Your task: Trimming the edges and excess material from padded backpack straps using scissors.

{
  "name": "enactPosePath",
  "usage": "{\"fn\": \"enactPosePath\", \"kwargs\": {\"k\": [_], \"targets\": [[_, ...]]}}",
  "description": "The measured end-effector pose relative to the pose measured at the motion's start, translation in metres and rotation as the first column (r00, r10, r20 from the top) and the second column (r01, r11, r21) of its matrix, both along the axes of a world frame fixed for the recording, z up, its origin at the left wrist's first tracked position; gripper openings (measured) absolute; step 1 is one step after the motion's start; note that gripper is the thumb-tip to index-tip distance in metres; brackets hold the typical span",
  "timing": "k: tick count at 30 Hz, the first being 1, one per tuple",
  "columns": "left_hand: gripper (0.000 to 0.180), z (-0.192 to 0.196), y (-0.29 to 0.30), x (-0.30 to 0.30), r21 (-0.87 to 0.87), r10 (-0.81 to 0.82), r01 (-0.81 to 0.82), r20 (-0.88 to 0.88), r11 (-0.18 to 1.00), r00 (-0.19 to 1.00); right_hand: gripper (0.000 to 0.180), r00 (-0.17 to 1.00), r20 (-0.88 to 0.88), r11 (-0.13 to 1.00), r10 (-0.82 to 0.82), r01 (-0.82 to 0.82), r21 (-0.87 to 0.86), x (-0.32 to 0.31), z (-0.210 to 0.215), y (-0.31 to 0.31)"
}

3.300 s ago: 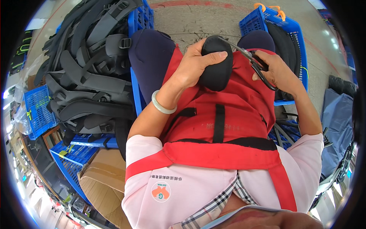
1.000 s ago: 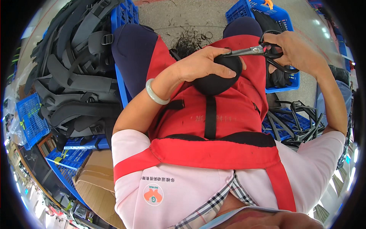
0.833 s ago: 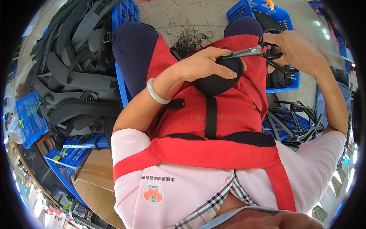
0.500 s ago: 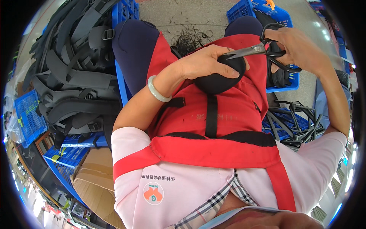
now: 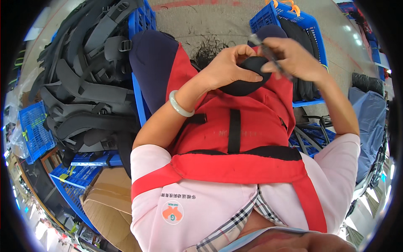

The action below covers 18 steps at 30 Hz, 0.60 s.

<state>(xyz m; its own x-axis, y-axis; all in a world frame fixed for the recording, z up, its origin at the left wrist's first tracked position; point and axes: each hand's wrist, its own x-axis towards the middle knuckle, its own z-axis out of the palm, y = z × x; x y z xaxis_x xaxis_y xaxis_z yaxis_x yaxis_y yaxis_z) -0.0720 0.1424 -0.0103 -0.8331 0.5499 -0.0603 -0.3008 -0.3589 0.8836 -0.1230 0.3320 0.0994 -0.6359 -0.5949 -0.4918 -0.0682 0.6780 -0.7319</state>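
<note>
My left hand (image 5: pixel 226 69) is wrapped round a rounded black fabric pad (image 5: pixel 243 87), thumb on top, just above the red apron (image 5: pixel 264 113) over my lap. Motion smears my right hand (image 5: pixel 299 61), which is closed on a pair of dark-handled scissors (image 5: pixel 272 56). Their handles slant beside the pad, and the blades are hard to make out. The right fingertips come close to the pad's right edge; whether they grip it is unclear. A pale bangle (image 5: pixel 180 105) circles my left wrist.
Left of me, black and grey padded straps (image 5: pixel 88 88) are heaped on blue crates. A blue crate (image 5: pixel 321 54) at the right holds dark pieces. Black clippings (image 5: pixel 210 50) lie on the floor ahead. A cardboard box (image 5: pixel 107 206) stands at lower left.
My right hand has swung left to the pad, and the scissors have turned from lying across it to slanting beside it. My left hand keeps hold of the pad.
</note>
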Motion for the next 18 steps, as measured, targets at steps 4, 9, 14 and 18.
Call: {"fn": "enactPosePath", "kwargs": {"k": [4,9,14,18], "targets": [[0.035,-0.005,-0.001,-0.011,-0.094,0.268,-0.295,-0.233,0.951,0.935,0.023,0.96,-0.267,0.964,-0.08,0.006,-0.265,0.004,-0.039,-0.002],[0.022,-0.005,-0.032,0.006,-0.11,0.42,-0.453,-0.233,0.885,0.877,0.029,0.728,-0.373,0.798,-0.575,0.399,-0.452,-0.015,-0.012,0.019],[0.023,0.019,-0.002,0.011,0.068,0.303,-0.298,-0.071,0.952,0.95,0.031,0.62,0.145,0.29,-0.771,0.545,-0.787,0.016,-0.017,-0.009],[0.022,0.046,-0.016,-0.008,0.291,0.345,-0.361,0.104,0.886,0.933,0.025,0.818,0.206,0.49,-0.537,0.501,-0.713,0.037,-0.051,-0.045]]}}
